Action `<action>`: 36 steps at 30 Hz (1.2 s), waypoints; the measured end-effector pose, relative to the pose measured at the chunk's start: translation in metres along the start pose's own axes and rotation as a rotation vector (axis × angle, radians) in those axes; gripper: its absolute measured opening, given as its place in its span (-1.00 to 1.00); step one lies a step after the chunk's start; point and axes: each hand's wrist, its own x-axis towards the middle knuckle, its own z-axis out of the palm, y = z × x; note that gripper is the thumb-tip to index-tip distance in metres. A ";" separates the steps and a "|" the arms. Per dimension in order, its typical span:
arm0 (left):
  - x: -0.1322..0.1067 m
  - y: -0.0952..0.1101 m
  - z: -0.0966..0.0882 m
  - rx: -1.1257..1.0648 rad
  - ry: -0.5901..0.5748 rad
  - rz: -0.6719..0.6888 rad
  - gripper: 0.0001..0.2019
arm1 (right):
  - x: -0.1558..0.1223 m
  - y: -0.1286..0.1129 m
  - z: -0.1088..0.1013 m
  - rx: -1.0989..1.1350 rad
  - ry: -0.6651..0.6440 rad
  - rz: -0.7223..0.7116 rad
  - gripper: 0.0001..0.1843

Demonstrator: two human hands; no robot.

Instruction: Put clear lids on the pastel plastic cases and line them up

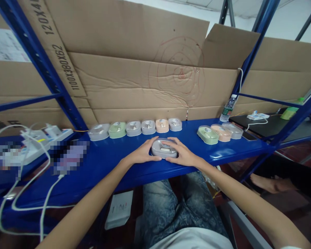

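Observation:
A grey oval plastic case (164, 149) with a clear lid and a pale oblong piece on its front part rests on the blue shelf near its front edge. My left hand (146, 151) grips its left side, thumb in front and fingers behind. On the opposite side my right hand (180, 152) holds the case, with a finger reaching over the lid. Behind my hands stands a row of similar cases: several grey ones (133, 128), a green one (117, 130) and a peach one (162, 126).
To the right sit a green case (207, 135), a peach case (222, 132) and a grey case (233, 131). Beyond them stands a water bottle (227, 109). Power strips (33, 143) and white cables lie left. Cardboard (134, 72) walls the back. Another person's foot (272, 183) shows at right.

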 end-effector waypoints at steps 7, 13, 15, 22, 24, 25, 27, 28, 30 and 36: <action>-0.001 0.000 0.001 0.017 -0.014 -0.037 0.24 | -0.002 -0.003 -0.002 -0.123 -0.019 0.020 -0.13; 0.000 0.002 0.000 -0.011 -0.002 -0.037 0.29 | -0.006 0.003 -0.010 -0.132 0.063 0.062 -0.15; 0.000 0.003 -0.002 -0.024 -0.003 -0.037 0.30 | -0.007 0.007 -0.026 -0.133 0.118 0.064 -0.17; -0.002 0.011 -0.006 -0.036 -0.038 -0.077 0.25 | 0.020 0.066 -0.127 -0.507 0.341 0.398 -0.18; -0.002 0.012 -0.006 -0.036 -0.035 -0.072 0.24 | 0.035 0.092 -0.148 -0.605 0.329 0.505 -0.19; -0.002 0.013 -0.006 -0.037 -0.033 -0.071 0.23 | 0.042 0.105 -0.154 -0.643 0.300 0.578 -0.19; -0.003 0.014 -0.006 -0.039 -0.032 -0.074 0.22 | 0.055 0.127 -0.158 -0.707 0.213 0.765 -0.18; -0.003 0.014 -0.006 -0.041 -0.032 -0.078 0.21 | 0.060 0.137 -0.156 -0.727 0.166 0.861 -0.17; -0.004 0.014 -0.007 -0.048 -0.035 -0.082 0.19 | 0.067 0.152 -0.147 -0.745 0.093 1.011 -0.11; -0.006 0.014 -0.007 -0.054 -0.049 -0.093 0.18 | 0.075 0.178 -0.119 -0.791 -0.010 1.179 0.01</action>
